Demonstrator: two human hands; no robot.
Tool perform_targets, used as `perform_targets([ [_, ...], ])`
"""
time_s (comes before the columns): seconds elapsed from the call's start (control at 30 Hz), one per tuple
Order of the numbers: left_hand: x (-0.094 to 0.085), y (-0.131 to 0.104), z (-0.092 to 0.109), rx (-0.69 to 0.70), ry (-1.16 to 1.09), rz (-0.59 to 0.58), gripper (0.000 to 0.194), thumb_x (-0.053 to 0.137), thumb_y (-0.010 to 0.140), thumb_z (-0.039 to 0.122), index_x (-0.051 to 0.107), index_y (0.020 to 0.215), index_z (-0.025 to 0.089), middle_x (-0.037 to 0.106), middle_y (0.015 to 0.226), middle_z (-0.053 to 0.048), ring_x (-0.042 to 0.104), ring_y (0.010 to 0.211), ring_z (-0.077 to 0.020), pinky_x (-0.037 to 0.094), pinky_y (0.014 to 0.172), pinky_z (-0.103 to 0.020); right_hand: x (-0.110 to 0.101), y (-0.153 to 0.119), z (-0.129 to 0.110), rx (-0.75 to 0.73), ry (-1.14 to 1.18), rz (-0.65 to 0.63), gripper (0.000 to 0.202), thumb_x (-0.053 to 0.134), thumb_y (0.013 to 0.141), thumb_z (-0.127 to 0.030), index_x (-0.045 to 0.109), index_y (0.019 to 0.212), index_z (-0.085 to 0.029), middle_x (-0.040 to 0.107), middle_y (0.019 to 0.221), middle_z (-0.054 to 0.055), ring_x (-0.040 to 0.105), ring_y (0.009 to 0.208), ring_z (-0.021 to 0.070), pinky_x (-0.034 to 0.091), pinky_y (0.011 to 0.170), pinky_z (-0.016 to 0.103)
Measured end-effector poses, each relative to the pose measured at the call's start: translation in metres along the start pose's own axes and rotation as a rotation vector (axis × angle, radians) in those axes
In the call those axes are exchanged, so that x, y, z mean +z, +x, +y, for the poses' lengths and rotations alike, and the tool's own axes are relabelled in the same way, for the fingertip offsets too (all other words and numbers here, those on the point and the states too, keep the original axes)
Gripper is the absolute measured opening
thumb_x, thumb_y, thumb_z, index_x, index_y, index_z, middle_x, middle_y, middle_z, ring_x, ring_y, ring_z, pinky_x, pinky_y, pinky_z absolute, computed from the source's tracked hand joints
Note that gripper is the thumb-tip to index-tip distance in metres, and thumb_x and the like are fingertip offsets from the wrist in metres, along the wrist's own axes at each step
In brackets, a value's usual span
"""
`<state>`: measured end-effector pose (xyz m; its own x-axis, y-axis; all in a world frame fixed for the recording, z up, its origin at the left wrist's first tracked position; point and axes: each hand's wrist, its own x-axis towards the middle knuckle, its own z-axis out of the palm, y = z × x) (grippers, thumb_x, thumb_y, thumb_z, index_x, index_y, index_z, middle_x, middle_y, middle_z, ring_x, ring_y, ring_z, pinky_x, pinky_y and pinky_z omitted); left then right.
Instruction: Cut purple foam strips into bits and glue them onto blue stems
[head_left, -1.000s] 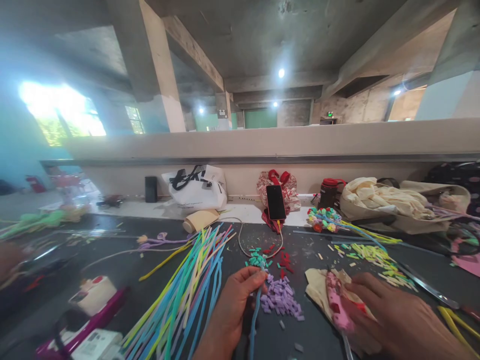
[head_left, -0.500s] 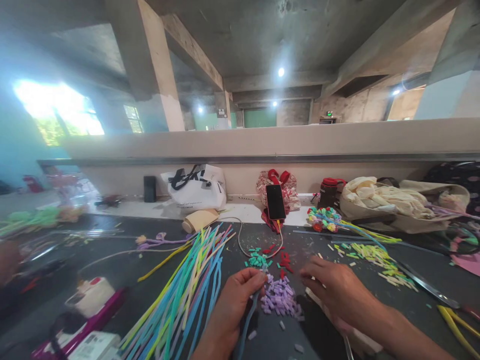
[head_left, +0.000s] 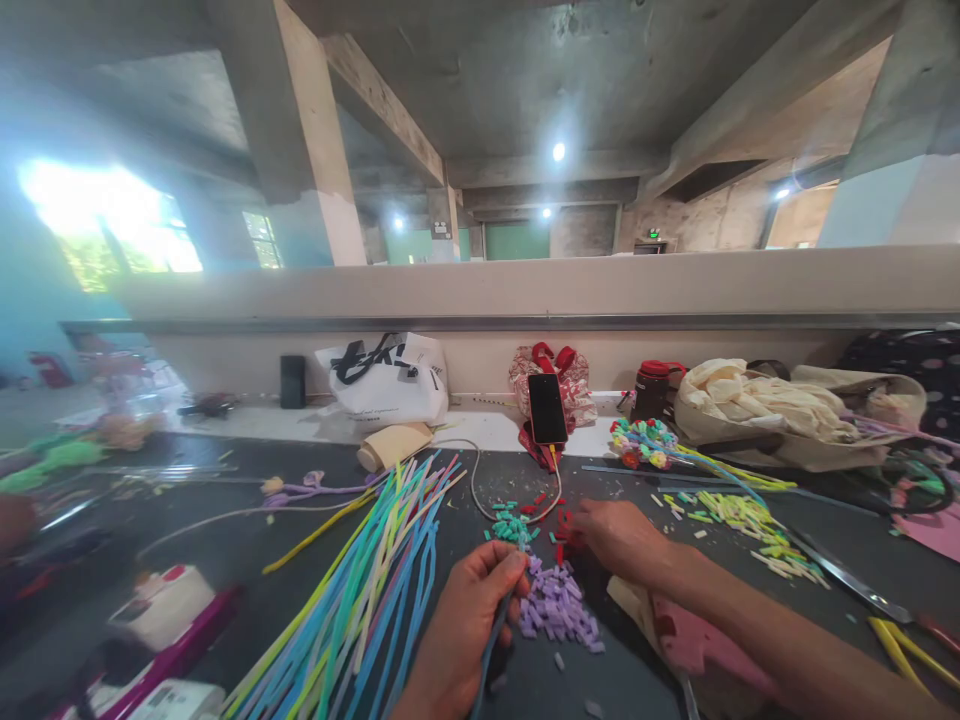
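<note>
In the head view my left hand (head_left: 480,610) is closed in a pinch around a blue-grey pipe cleaner (head_left: 491,650), which hangs down along the palm. Just right of it lies a heap of short purple cut pieces (head_left: 559,605). My right hand (head_left: 619,535) reaches across to the small red pieces (head_left: 559,525); its fingers are bent together over them, and the fingertips are partly hidden, so what they hold cannot be made out. Short green pieces (head_left: 512,522) lie behind my left hand. A bundle of long coloured pipe cleaners (head_left: 375,580) lies left of that hand.
A phone (head_left: 547,408) with a cable leans on a patterned bag at the back. At right are yellow-green pieces (head_left: 731,515), scissors (head_left: 855,580), a bottle (head_left: 651,390) and a cloth bag (head_left: 780,410). A purple-edged power strip (head_left: 165,650) lies at lower left.
My right hand has moved left and forward to the red pieces, uncovering more of the pink item under the forearm. My left hand stays beside the purple heap, still pinching.
</note>
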<state>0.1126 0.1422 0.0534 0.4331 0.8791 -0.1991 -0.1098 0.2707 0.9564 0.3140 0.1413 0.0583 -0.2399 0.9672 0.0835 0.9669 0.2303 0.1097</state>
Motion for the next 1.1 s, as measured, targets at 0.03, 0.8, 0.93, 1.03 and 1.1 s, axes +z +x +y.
perform_targets([
  [0.03,-0.001,0.000,0.002,0.007,-0.011,0.009,0.020,0.058,0.067,0.035,0.050,0.066,0.016,0.049,0.053,0.006,0.039,0.039,-0.0029,0.025,0.035,-0.013,0.002,0.002,-0.002,-0.020,0.005,0.001,0.021,0.042,0.076,-0.016,0.062,0.080,-0.022,0.062,0.076,0.004,0.059,0.066,0.0169,0.031,0.048,0.021],
  [0.8,-0.009,-0.001,0.013,0.061,-0.092,0.114,0.020,0.060,0.065,0.035,0.051,0.062,0.016,0.049,0.051,0.007,0.037,0.038,-0.0021,0.022,0.035,-0.013,0.000,0.005,-0.007,0.057,0.314,0.065,0.019,0.042,0.075,-0.017,0.059,0.082,-0.022,0.064,0.077,0.000,0.057,0.071,0.0140,0.035,0.059,0.021],
  [0.93,-0.008,0.001,0.010,0.038,-0.061,0.063,0.021,0.060,0.064,0.035,0.051,0.063,0.017,0.050,0.051,0.006,0.037,0.037,-0.0029,0.023,0.034,-0.014,0.002,-0.001,-0.007,0.092,0.414,0.082,0.019,0.042,0.076,-0.021,0.060,0.078,-0.020,0.063,0.080,0.003,0.056,0.074,0.0164,0.034,0.062,0.023],
  [1.03,-0.008,0.002,0.006,0.052,-0.026,0.047,0.020,0.058,0.067,0.035,0.052,0.066,0.016,0.050,0.053,0.006,0.038,0.039,-0.0030,0.024,0.034,-0.014,0.003,-0.001,-0.007,0.127,0.516,0.079,0.018,0.042,0.075,-0.022,0.060,0.073,-0.018,0.062,0.072,0.004,0.055,0.068,0.0167,0.034,0.058,0.024],
  [1.1,-0.008,0.001,0.003,0.053,-0.008,0.043,0.019,0.056,0.068,0.035,0.051,0.067,0.016,0.050,0.054,0.006,0.038,0.039,-0.0026,0.024,0.035,-0.014,0.001,-0.002,-0.007,0.141,0.616,0.057,0.018,0.042,0.074,-0.022,0.058,0.072,-0.017,0.060,0.063,0.002,0.054,0.060,0.0143,0.035,0.052,0.022],
])
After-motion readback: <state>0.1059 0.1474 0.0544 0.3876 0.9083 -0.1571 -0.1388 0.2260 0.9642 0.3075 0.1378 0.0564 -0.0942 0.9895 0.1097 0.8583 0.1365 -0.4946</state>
